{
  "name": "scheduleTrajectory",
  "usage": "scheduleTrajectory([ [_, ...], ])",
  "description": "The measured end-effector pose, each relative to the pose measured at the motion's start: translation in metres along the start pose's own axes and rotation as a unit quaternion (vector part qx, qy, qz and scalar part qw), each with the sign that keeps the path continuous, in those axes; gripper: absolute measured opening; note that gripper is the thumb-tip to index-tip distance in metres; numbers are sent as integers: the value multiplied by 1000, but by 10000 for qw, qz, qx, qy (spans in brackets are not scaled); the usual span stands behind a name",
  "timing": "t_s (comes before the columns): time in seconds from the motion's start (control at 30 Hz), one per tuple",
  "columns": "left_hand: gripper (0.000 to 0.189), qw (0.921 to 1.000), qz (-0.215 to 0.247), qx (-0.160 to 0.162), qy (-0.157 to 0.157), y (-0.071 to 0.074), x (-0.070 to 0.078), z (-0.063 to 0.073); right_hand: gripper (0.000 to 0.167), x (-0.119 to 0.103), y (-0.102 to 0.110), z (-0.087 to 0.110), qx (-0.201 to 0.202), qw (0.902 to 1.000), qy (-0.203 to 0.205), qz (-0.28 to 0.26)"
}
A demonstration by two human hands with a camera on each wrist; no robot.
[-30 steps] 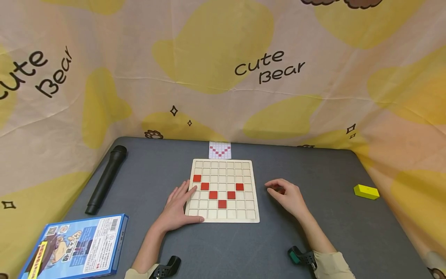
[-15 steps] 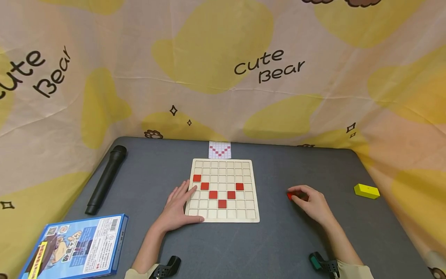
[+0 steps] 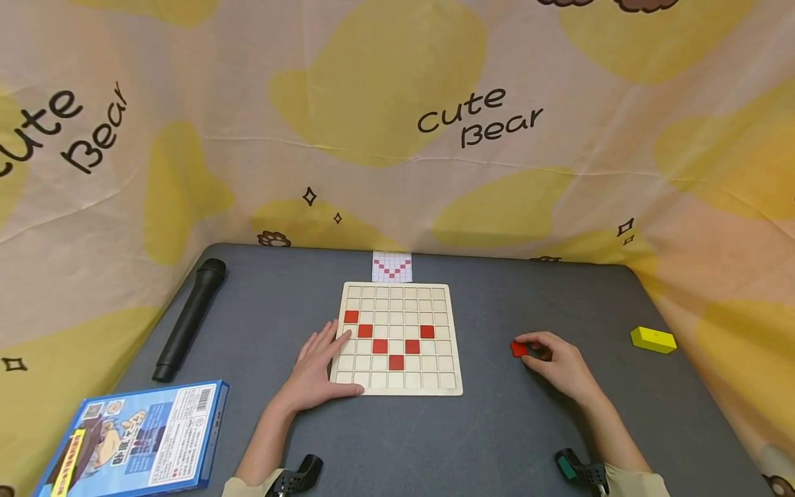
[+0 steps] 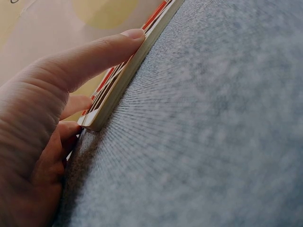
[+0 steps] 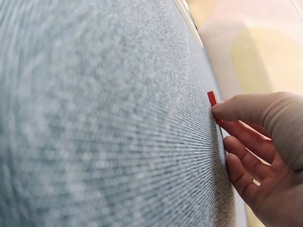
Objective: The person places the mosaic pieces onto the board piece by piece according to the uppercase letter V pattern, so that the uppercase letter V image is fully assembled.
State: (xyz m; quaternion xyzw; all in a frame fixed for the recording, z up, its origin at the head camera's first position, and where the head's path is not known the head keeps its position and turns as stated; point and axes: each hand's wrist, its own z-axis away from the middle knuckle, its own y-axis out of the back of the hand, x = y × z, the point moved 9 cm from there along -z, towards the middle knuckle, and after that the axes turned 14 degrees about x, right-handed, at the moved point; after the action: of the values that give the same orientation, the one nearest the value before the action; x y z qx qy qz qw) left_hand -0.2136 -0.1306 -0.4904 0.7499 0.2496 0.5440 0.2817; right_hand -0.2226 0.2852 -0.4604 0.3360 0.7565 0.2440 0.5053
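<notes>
A pale square grid board lies mid-table, with several red square tiles set in its cells in a V shape. My left hand rests at the board's lower left corner, thumb along the near edge, other fingers at the left edge. Seen from the left wrist, the thumb lies fairly straight over the rim. To the right of the board, my right hand pinches a red square tile between thumb and fingers, low over the table. The right wrist view shows this red tile partly covered by the thumb.
Behind the board lies a small card printed with a V of red squares. A yellow block sits at the far right. On the left are a black microphone-like cylinder and a blue box. A patterned cloth hangs behind.
My right hand has moved right, away from the board, and a red tile now shows in its fingers, more of it than half a second ago. The left hand stays put.
</notes>
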Motion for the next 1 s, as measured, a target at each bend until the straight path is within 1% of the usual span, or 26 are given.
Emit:
scheduleTrajectory([
  [0.47,103,10000,-8,6,-8,1,2,0,28,-3,-2,-1,98,9999,24,-140],
  [0.53,103,10000,-17,2,-15,1,1,-1,26,-3,-4,-2,106,9998,-20,-157],
  [0.73,103,10000,-3,9,-24,1,0,0,24,-5,-12,-6,80,9994,-184,-286],
  [0.9,103,10000,-17,23,-54,1,1,0,25,-11,-23,-12,66,9981,-396,-459],
  [1.0,104,10000,-22,26,-56,0,0,0,25,-17,-29,-16,76,9978,-430,-501],
])
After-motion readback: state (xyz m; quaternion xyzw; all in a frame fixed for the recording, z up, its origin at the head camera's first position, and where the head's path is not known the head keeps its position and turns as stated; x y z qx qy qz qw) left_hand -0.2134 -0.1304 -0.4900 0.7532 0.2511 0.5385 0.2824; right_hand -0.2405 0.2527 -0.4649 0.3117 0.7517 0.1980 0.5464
